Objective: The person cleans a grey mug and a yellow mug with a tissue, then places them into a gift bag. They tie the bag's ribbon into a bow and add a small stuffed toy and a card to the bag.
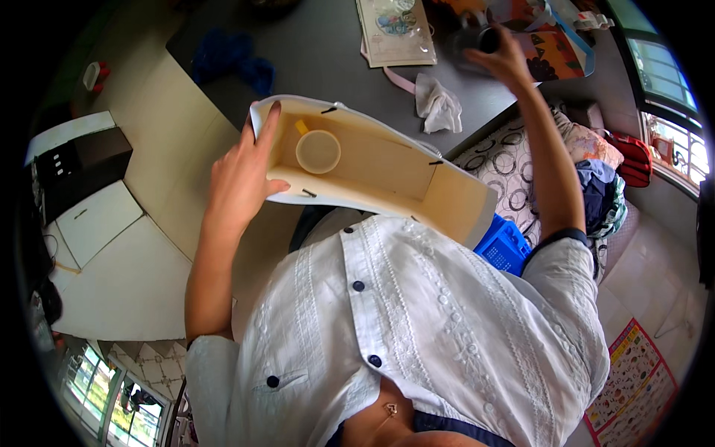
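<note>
My left hand (243,167) grips the left end of an open paper bag (385,156) with a cream inside and white outside. The thumb lies inside its near edge, and a finger lies over the far corner. Dark handle ends poke through the bag's walls. Within the bag, towards its left end, sits a pale round cup (318,152) with a yellow handle. My right hand (505,58) reaches to the far right of the table, its fingers around a dark rounded container (485,40). Motion blur hides that container's exact kind.
On the grey table (329,61) lie a crumpled blue plastic bag (234,58), a clear-wrapped booklet (397,33), a crumpled white cloth (438,103) and an orange patterned bag (550,53). A blue plastic basket (503,246) and a seat with clothes (595,190) stand at right.
</note>
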Available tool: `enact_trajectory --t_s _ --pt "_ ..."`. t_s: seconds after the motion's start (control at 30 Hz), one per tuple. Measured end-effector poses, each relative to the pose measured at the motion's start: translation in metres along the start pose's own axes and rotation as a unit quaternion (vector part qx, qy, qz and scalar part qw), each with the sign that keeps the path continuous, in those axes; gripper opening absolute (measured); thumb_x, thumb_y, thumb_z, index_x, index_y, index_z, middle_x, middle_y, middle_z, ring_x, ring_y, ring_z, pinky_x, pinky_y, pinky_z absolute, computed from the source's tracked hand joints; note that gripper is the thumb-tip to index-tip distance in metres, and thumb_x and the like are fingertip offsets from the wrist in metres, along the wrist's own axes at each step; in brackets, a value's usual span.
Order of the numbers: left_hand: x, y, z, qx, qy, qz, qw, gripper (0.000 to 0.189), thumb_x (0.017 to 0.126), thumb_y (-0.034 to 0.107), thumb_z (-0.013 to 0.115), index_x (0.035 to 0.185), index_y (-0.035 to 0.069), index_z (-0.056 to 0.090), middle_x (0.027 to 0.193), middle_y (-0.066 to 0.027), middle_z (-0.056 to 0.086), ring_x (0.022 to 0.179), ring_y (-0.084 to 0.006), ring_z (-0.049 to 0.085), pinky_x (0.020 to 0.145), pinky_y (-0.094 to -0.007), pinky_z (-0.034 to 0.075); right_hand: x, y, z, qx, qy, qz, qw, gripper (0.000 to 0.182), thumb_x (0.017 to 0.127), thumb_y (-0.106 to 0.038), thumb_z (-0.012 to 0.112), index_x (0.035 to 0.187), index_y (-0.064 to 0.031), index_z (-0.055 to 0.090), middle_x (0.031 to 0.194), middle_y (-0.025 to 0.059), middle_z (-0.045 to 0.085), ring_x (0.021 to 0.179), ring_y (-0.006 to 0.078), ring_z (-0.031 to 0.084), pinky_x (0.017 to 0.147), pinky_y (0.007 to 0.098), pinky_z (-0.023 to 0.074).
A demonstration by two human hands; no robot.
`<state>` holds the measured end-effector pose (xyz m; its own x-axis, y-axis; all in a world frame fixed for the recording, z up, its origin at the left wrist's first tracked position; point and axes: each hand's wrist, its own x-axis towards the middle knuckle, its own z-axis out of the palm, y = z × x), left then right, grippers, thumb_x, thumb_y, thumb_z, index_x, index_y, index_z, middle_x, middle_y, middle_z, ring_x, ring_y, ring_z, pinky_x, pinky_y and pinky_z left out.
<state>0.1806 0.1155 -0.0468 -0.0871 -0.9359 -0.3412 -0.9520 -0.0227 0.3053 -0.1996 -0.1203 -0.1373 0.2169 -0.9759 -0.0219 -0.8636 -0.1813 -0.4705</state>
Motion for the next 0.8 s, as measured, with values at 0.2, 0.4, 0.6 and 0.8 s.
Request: enact_trajectory --t_s 0.2,0.4,0.6,0.8 --pt "0.001 -0.009 0.005 -0.021 0.008 0.032 0.999 0.105 0.051 0.015 0.082 0.138 0.018 0.023 0.139 -0.0180 0.029 0.088 -0.0324 0.060 0.072 -0.0385 0.051 -0.120 -0.122 -0.142 0.313 -0.036 0.040 0.948 0.084 0.063 -0.033 0.076 0.130 -0.0023 0.037 0.117 0.0133 0.050 0.100 0.0217 0.054 0.085 0.0308 0.0432" --pt "-0.001 -0.010 0.002 0.014 -0.004 0.041 0.999 0.105 0.052 0.019 0.082 0.138 0.017 0.021 0.139 -0.0204 0.027 0.087 -0.0326 0.061 0.072 -0.0378 0.051 -0.195 -0.164 -0.106 0.419 -0.232 0.062 0.876 0.087 0.060 -0.033 0.075 0.129 0.0022 0.035 0.118 0.0123 0.048 0.111 0.0218 0.046 0.094 0.0332 0.0364" --pt "-0.003 -0.010 -0.004 0.031 -0.033 0.042 0.998 0.109 0.052 0.020 0.082 0.139 0.017 0.018 0.140 -0.0210 0.025 0.088 -0.0331 0.060 0.073 -0.0378 0.051 -0.208 -0.159 -0.049 0.224 -0.216 0.036 0.949 0.076 0.061 -0.029 0.073 0.125 -0.0034 0.040 0.114 0.0162 0.048 0.108 0.0294 0.048 0.092 0.0358 0.0382" --pt "-0.007 -0.016 0.000 0.035 -0.005 0.067 0.997 0.110 0.051 0.019 0.083 0.139 0.016 0.017 0.140 -0.0209 0.025 0.087 -0.0334 0.061 0.072 -0.0377 0.052 -0.202 -0.158 -0.009 0.058 -0.201 0.014 0.978 0.075 0.060 -0.029 0.070 0.124 -0.0036 0.039 0.115 0.0217 0.044 0.105 0.0370 0.047 0.090 0.0388 0.0401"
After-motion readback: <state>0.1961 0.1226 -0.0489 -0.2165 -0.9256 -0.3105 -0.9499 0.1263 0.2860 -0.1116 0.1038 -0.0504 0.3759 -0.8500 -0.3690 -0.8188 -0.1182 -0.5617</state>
